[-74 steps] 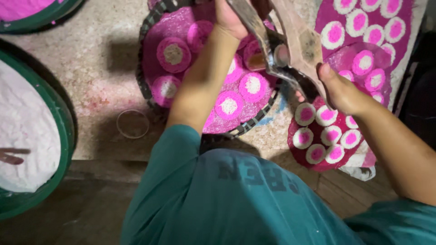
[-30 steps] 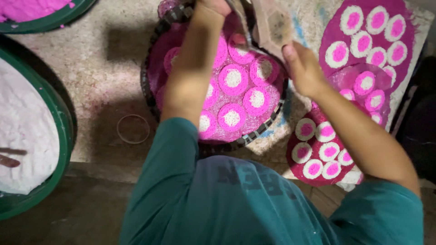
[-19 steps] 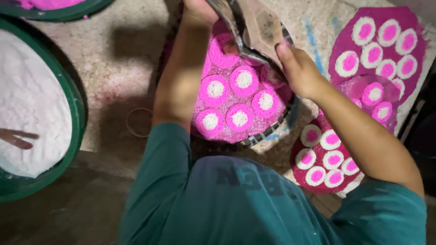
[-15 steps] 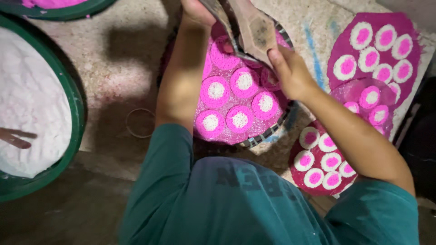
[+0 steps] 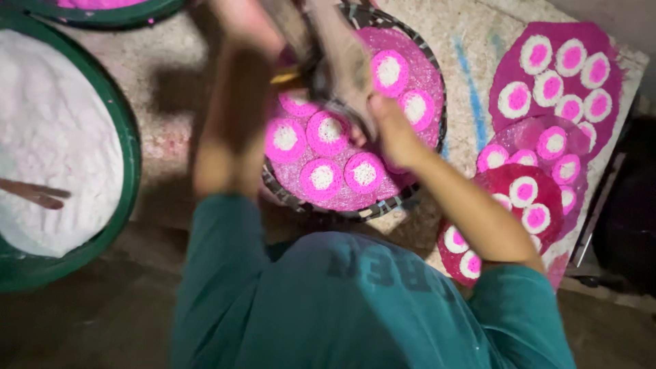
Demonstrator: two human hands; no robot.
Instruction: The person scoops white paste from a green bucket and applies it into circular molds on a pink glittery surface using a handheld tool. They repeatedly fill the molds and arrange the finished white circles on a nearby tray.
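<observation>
A round woven tray [image 5: 342, 213] dusted with pink powder holds several pink discs with white centres [image 5: 322, 176]. Over its far half both hands hold a hinged metal tool [image 5: 338, 65], which is motion-blurred. My right hand [image 5: 391, 131] grips the tool's lower handle just above the discs. My left hand [image 5: 240, 24] is at the top edge of the view, closed at the tool's upper end. My teal sleeves and chest fill the lower part of the view.
A big green basin of white powder [image 5: 58, 130] with a stick [image 5: 34, 193] lying in it stands at the left. Another green basin [image 5: 116, 8] with pink powder is at the top left. Pink and dark red mats [image 5: 553, 75] carrying several discs lie at the right.
The tool and both hands have shifted left across the tray. My right hand has come from the tray's right rim to above the discs. The view has shifted, and the tray now sits nearer the middle.
</observation>
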